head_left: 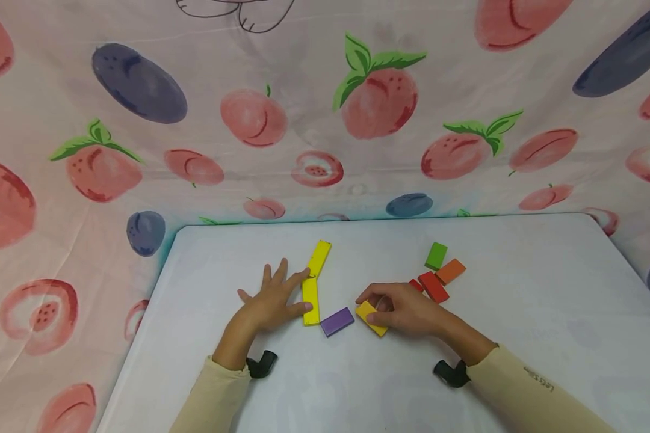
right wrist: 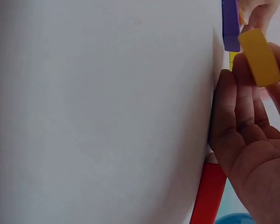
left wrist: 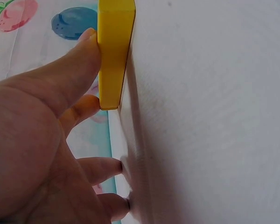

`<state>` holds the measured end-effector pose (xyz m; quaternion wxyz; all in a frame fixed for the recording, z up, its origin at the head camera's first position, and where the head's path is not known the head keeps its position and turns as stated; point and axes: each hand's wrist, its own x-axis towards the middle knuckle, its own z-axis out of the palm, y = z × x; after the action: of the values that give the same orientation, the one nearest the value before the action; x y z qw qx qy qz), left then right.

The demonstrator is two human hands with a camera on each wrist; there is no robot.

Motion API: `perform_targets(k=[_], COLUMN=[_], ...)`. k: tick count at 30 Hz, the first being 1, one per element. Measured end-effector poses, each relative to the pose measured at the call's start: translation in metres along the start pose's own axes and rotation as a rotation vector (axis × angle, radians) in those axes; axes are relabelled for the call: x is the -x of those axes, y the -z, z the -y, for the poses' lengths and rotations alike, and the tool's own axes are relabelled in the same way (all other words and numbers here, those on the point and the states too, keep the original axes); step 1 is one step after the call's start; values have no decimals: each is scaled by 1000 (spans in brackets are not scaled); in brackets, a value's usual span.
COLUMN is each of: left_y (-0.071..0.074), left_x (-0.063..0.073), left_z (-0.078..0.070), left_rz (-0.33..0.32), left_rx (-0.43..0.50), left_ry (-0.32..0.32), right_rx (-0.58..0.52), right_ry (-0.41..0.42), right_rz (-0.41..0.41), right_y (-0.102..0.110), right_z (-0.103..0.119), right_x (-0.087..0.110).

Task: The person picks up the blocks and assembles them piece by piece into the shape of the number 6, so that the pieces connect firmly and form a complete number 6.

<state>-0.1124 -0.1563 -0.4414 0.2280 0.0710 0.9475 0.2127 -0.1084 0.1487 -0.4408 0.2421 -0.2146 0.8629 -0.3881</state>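
Two long yellow blocks stand end to end at a slight bend in the head view, an upper yellow block [head_left: 319,258] and a lower yellow block [head_left: 311,302]. My left hand [head_left: 271,304] lies beside them with fingers spread, its index fingertip at their joint and its thumb on the lower block [left wrist: 115,56]. Between thumb and fingers, my right hand [head_left: 411,310] pinches an orange-yellow block [head_left: 369,319], held tilted in the right wrist view [right wrist: 260,58]. Just left of it lies a purple block [head_left: 337,322], one corner close to the lower yellow block's end.
Right of and behind the right hand are a red block [head_left: 434,287], an orange block [head_left: 451,272] and a green block [head_left: 436,256]. Another red piece [head_left: 416,285] is partly hidden by that hand. A fruit-patterned cloth [head_left: 314,108] hangs behind the white table [head_left: 547,288].
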Motion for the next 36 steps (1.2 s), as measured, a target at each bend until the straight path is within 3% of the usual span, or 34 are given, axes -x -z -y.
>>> perform_targets(k=[13, 29, 36], left_y=[-1, -3, -4], left_x=[-1, -1, 0], left_z=[3, 6, 8], left_rz=[-1, -9, -13], left_rx=[-7, -7, -24], left_ry=[-11, -27, -32], right_rx=[51, 169, 167], right_ry=[41, 9, -19], right_rz=[15, -10, 10], right_y=[-2, -8, -9], right_z=[-6, -3, -2], right_x=[-1, -5, -8])
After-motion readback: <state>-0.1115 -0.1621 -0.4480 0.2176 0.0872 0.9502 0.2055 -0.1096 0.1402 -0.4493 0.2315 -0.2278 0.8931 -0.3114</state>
